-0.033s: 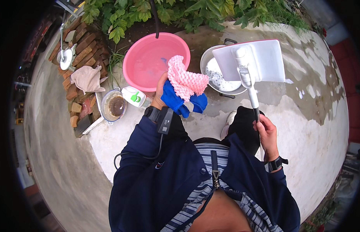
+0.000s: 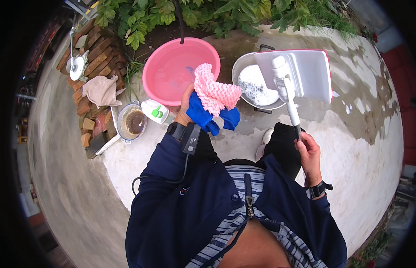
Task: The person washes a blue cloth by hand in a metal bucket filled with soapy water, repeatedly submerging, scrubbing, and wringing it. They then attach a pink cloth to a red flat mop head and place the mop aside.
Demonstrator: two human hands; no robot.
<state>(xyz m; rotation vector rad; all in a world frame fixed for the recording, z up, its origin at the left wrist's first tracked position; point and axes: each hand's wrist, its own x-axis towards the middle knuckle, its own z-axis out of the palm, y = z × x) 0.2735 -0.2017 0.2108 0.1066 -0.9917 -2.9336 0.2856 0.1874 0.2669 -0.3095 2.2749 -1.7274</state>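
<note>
In my left hand (image 2: 185, 105) I hold a bunched pink textured cloth (image 2: 214, 91) together with a blue cloth (image 2: 201, 114). Its fingers are mostly hidden behind them. My right hand (image 2: 309, 156) is closed round the dark grip of a long-handled white tool (image 2: 288, 96). The broad rectangular white head (image 2: 308, 78) has a red edge and a jointed neck; it could be a dustpan or a flat mop, I cannot tell which. It is held up, partly covering a metal pot (image 2: 237, 73) of foamy water (image 2: 257, 87). Beyond my left hand stands a pink basin (image 2: 149, 76) with water in it.
A white bottle with a green cap (image 2: 155, 111) stands beside a small bowl of brownish liquid (image 2: 135, 121). Stacked bricks (image 2: 98, 58) with a beige cloth (image 2: 100, 91) on them lie at left. A dark hose (image 2: 179, 20) hangs over the basin. Leafy plants (image 2: 194, 18) line the back.
The tool's white head has turned and shifted slightly right, showing more of its red edge. My left hand and the cloths stay in place.
</note>
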